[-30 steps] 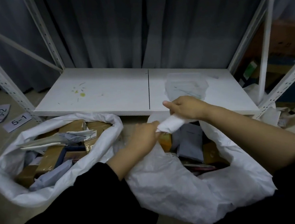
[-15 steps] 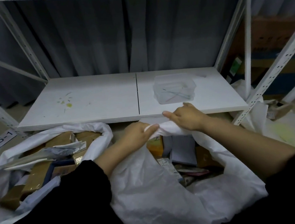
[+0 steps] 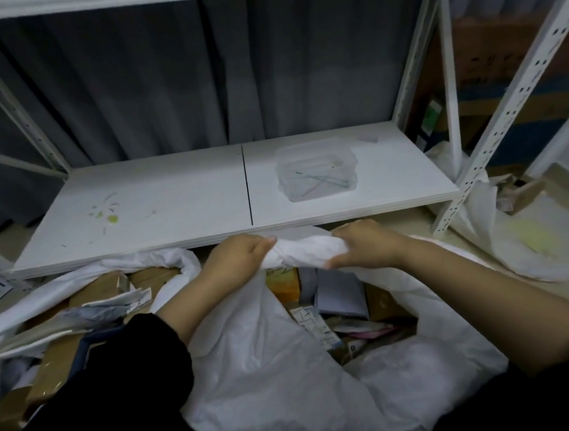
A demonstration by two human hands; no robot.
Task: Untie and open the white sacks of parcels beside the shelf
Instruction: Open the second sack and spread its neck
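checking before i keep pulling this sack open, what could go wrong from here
Both hands, left hand and right hand, grip the sack's bunched rim, so a hard tug might tear it. The parcels sit loose inside and could spill. The shelf edge is just beyond the knuckles and could get bumped.

i read the sack (image 3: 273,381) as matt, crinkled white woven plastic. the shelf board (image 3: 179,204) looks smooth, matt and stained; its uprights (image 3: 507,99) are perforated painted metal. the tub (image 3: 317,169) is translucent plastic, the curtain (image 3: 195,78) soft cloth.
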